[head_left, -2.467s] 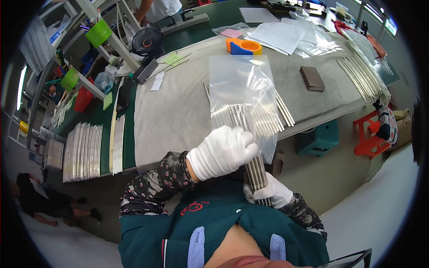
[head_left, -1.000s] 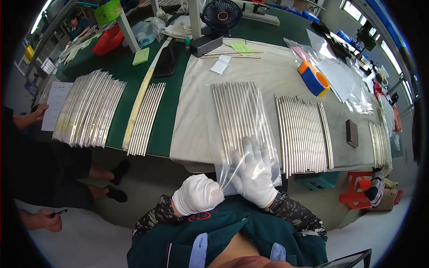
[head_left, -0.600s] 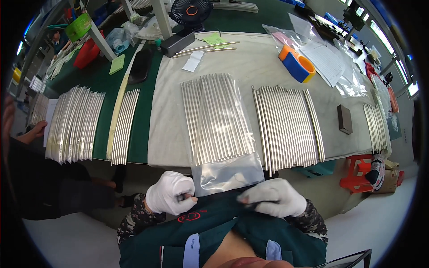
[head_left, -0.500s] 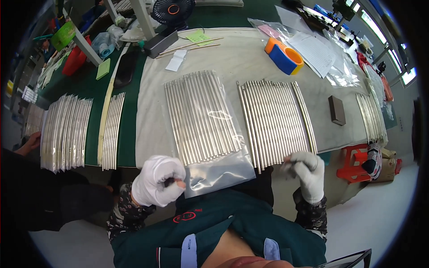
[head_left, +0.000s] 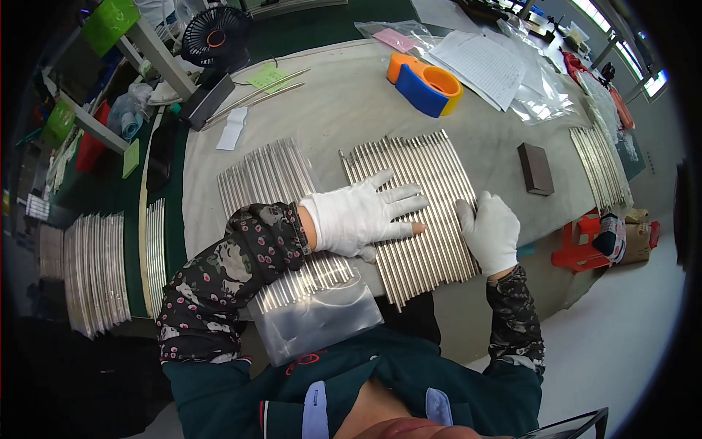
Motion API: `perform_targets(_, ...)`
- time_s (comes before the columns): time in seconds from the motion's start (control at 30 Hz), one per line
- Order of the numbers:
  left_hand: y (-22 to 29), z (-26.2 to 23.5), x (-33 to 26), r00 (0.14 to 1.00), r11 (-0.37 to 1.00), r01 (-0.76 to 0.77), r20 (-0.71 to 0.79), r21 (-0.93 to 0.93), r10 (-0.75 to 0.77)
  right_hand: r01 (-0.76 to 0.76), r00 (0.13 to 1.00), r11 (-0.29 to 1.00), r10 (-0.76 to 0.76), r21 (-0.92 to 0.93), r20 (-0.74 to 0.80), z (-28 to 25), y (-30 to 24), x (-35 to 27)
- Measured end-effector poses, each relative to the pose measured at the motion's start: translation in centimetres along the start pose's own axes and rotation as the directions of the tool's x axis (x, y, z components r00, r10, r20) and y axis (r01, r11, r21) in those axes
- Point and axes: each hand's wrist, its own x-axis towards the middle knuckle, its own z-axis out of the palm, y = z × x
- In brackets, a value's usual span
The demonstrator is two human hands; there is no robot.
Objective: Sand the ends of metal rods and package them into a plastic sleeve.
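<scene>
The person's left hand (head_left: 362, 214), in a white knit glove with one bare fingertip showing, lies flat with fingers spread across the loose metal rods (head_left: 433, 212), slim, straight and glossy, packed side by side on the pale, faintly creased cloth (head_left: 329, 95) that covers the tabletop in front of the body. The gloved right hand (head_left: 493, 234) is bent at the right edge of that row, thumb apart from the curled fingers; whether it pinches a rod I cannot tell. Partly under the left forearm's floral sleeve (head_left: 234, 271), a clear, limp plastic bag (head_left: 322, 318) holds another row of rods, its slack end wrinkled and shiny. A matte brown rectangular block (head_left: 536, 168) sits right of the loose rods, and beyond them stands a smooth, ring-shaped blue-and-orange dispenser (head_left: 419, 93).
</scene>
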Motion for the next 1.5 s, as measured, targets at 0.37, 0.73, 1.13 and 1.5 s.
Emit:
perform_targets(0.37, -0.4, 0.0, 3.0, 0.972, 0.975, -0.221, -0.081, -0.023, 0.219, 0.235, 0.96, 0.945, -0.262, 0.229, 0.095, -1.1, -4.7, -5.4)
perform_targets(0.73, 0.3, 0.2, 3.2, 0.965, 0.966, -0.23, -0.105, 0.118, 0.242, -0.847, 0.531, -0.357, -0.509, 0.395, 0.678, 0.5, -3.5, -9.9)
perform_targets(1.13, 6.2, 1.2, 6.3, 0.94, 0.959, -0.27, -0.192, 0.09, 0.283, -0.788, 0.517, -0.07, -0.614, 0.611, 0.596, -2.4, -0.2, -10.4)
perform_targets(1.5, 6.9, 1.2, 4.7, 0.87, 0.94, -0.296, -0.358, 0.17, 0.339, -0.744, 0.516, 0.02, -0.617, 0.667, 0.594, -3.7, -0.7, -10.5)
